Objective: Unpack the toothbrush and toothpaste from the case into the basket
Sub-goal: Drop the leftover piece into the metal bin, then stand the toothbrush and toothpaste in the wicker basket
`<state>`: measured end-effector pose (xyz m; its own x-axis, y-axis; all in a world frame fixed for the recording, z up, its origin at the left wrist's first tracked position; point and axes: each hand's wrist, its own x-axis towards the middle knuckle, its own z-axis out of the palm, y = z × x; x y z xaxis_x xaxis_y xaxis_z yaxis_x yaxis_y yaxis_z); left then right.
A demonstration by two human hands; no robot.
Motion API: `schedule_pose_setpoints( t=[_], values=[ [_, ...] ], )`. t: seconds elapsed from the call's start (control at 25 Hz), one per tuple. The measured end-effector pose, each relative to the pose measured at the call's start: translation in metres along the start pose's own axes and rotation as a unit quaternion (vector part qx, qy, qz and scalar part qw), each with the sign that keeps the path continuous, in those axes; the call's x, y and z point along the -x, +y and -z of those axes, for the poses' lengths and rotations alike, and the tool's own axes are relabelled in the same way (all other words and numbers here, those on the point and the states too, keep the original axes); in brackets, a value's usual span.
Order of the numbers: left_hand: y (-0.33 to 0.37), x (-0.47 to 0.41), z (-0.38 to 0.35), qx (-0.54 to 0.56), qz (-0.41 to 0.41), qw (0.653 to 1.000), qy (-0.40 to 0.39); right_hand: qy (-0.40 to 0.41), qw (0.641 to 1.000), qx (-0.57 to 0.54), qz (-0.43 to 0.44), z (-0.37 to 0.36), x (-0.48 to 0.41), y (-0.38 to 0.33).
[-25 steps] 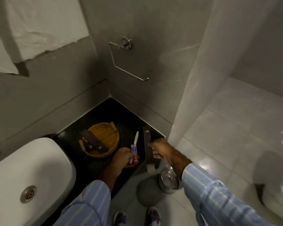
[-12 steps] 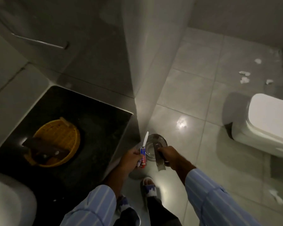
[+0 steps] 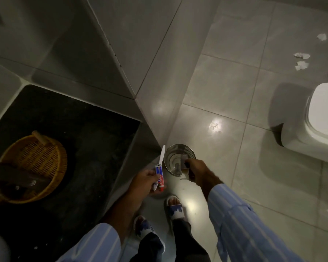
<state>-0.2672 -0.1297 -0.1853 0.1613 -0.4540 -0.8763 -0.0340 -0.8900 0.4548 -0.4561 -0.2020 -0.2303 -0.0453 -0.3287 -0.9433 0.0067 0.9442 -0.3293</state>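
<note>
Nearest the camera, two blue-striped sleeves reach forward over feet in white and blue slippers standing on pale grey floor tiles. The left hand (image 3: 143, 179) is closed around two things at once: a small white, blue and red toothpaste tube (image 3: 159, 176) and a white plastic toothbrush (image 3: 161, 155), whose slim handle points up and away past the knuckles. The right hand (image 3: 199, 173) grips a dark brown flat case piece (image 3: 186, 168), holding it over the open mouth of a round shiny metal waste bin (image 3: 179, 158) on the floor just beyond both hands. Off to the left, on a black stone counter (image 3: 80, 140), sits a round yellow woven basket (image 3: 36, 165) with a dark strip lying across it, probably another part of the case. Farther right are a white toilet (image 3: 318, 120) and crumpled paper scraps on the tiles. The step seems to be discarding the packaging; to do it well, let go only with the right hand, keep the left firmly closed, then carry both items over to the basket.
</note>
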Motion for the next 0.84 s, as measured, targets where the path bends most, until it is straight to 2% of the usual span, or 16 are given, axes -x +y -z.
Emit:
schedule_pose_setpoints(
  t=[0.12,0.2,0.28,0.36,0.48,0.52,0.6,0.68,0.72,0.8,0.84],
  values=[
    [0.006,0.001,-0.001,0.015,0.002,1.000,-0.007,-0.025,0.998,-0.044,-0.031,0.010,-0.006,0.005],
    [0.013,0.008,0.001,0.019,-0.002,1.000,-0.007,-0.025,0.999,0.036,-0.018,0.013,-0.001,0.003],
    [0.022,0.018,0.004,-0.004,-0.013,1.000,0.000,-0.020,0.995,0.098,0.028,0.010,0.010,-0.009],
    [0.033,0.028,0.008,-0.026,-0.027,0.999,0.011,-0.013,0.974,0.182,0.131,0.000,0.027,-0.031],
    [0.055,0.048,0.016,-0.091,-0.065,0.993,0.025,-0.023,0.878,0.342,0.335,-0.016,0.066,-0.069],
    [0.062,0.054,0.019,-0.131,-0.095,0.986,0.032,-0.044,0.826,0.400,0.395,-0.021,0.081,-0.080],
    [0.079,0.069,0.031,-0.228,-0.172,0.957,0.039,-0.087,0.691,0.543,0.469,-0.030,0.108,-0.102],
    [0.097,0.087,0.043,-0.323,-0.221,0.919,0.040,-0.124,0.573,0.652,0.480,-0.041,0.133,-0.121],
    [0.106,0.096,0.050,-0.357,-0.228,0.905,0.045,-0.142,0.532,0.685,0.476,-0.047,0.145,-0.128],
    [0.121,0.114,0.066,-0.391,-0.236,0.887,0.073,-0.170,0.497,0.713,0.464,-0.061,0.171,-0.139],
    [0.126,0.122,0.075,-0.392,-0.247,0.882,0.085,-0.180,0.496,0.712,0.463,-0.067,0.182,-0.143]
  ],
)
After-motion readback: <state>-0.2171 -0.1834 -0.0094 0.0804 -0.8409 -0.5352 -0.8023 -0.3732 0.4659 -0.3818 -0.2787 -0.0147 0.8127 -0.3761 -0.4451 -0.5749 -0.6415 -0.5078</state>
